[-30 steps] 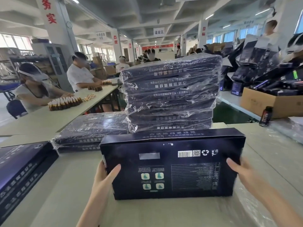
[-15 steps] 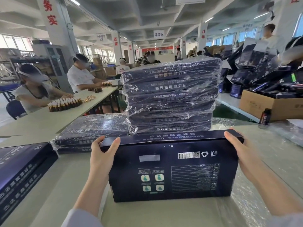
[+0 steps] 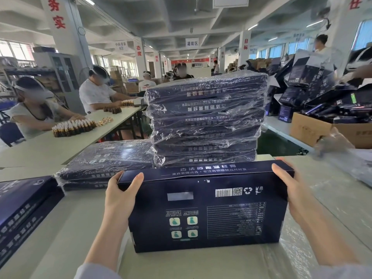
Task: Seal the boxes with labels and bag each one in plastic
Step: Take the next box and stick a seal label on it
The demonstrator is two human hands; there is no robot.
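**packer_q:** So where's the box (image 3: pixel 205 208) at right now?

**linecam:** Standing on its long edge on the worktop (image 3: pixel 66 228), right in front of the person, barcode side facing the camera. It's unbagged and sits just in front of the tall stack of bagged boxes (image 3: pixel 205 117).

**packer_q:** And the hands?

**linecam:** One on each upper corner. The left hand (image 3: pixel 120 198) is wrapped round the top left corner, thumb on the near face, fingers curled round the end. The right hand (image 3: pixel 291 196) grips the top right corner, thumb lying along the top edge. Its other fingers are hidden behind the box. Both ends are covered, so I can't tell if either has a label on it.

**packer_q:** Anything round it?

**linecam:** Crinkly clear plastic (image 3: pixel 298 256) lies on the worktop at the box's foot and off to the right, cut off by the frame. A lower bagged stack (image 3: pixel 104 160) sits left of the tall one, and the unbagged boxes (image 3: pixel 24 208) are cropped at the left edge. The small print is too blurry to read.
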